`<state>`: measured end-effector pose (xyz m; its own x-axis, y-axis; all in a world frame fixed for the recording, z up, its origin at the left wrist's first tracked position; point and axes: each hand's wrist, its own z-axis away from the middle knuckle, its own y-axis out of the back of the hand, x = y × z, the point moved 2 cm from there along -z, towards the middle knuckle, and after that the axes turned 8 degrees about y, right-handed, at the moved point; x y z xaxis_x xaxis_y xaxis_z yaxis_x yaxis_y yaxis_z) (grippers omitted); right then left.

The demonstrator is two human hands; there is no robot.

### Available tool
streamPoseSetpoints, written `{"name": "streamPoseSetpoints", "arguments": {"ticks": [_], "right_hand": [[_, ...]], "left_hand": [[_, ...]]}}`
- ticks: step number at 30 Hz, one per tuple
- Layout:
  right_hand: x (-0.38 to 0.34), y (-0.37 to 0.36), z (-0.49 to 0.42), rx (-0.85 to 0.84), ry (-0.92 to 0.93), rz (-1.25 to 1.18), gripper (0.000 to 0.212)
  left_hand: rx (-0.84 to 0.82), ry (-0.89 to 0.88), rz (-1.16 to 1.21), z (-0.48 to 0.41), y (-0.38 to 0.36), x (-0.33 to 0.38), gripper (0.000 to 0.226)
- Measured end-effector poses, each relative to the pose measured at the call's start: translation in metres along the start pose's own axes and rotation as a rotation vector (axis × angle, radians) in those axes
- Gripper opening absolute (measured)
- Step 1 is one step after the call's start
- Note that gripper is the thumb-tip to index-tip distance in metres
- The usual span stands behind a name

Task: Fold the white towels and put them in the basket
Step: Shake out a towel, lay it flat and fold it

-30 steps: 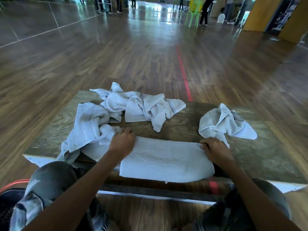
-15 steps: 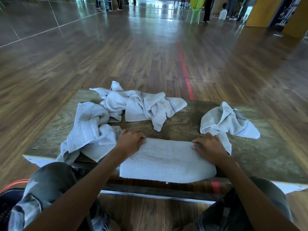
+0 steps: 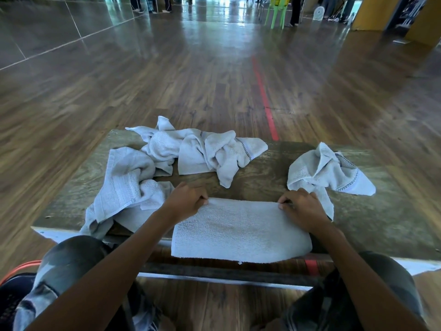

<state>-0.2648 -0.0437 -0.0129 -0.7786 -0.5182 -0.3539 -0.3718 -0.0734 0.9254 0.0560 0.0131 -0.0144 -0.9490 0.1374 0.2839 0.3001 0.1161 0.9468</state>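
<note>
A white towel (image 3: 241, 231), folded into a long flat strip, lies at the near edge of the low wooden table (image 3: 381, 225) and overhangs it slightly. My left hand (image 3: 188, 199) pinches its far left corner and my right hand (image 3: 301, 207) pinches its far right corner. Crumpled white towels lie around it: one at the left (image 3: 124, 185), one at the back centre (image 3: 205, 151) and one at the right (image 3: 327, 173). A dark basket with an orange rim (image 3: 16, 290) shows at the bottom left by my knee.
My knees (image 3: 71, 261) are tucked against the table's near edge. Wooden floor with a red line (image 3: 265, 96) stretches ahead. A green chair (image 3: 278, 10) and standing people are far at the back of the hall.
Both hands slid inward along the strip's far edge and now pinch it. The right hand moved left, away from the crumpled towel.
</note>
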Motion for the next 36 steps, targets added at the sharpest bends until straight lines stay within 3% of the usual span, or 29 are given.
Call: {"name": "streamPoseSetpoints", "arguments": {"ticks": [6,15,21,25,31,36], "right_hand": [[0.003,0.000,-0.001,0.003,-0.017,0.004,0.008],[0.017,0.004,0.005,-0.034,-0.067,0.103,0.008],[0.022,0.004,0.009,-0.126,-0.016,0.197,0.029],[0.017,0.005,0.002,-0.090,0.022,0.252,0.021],[0.014,0.002,-0.009,0.042,0.010,0.310,0.017],[0.017,-0.002,-0.003,0.041,0.015,0.306,0.024]], "left_hand": [[0.098,-0.038,-0.009,-0.003,-0.006,-0.001,0.007],[-0.077,-0.040,-0.143,-0.009,0.002,-0.017,0.014],[-0.108,-0.015,-0.195,-0.011,0.002,-0.021,0.016],[0.036,-0.007,-0.259,-0.009,-0.004,-0.019,0.010],[0.030,0.101,-0.516,-0.020,-0.002,-0.004,0.018],[0.107,0.104,-0.471,-0.011,-0.008,-0.013,0.028]]}}
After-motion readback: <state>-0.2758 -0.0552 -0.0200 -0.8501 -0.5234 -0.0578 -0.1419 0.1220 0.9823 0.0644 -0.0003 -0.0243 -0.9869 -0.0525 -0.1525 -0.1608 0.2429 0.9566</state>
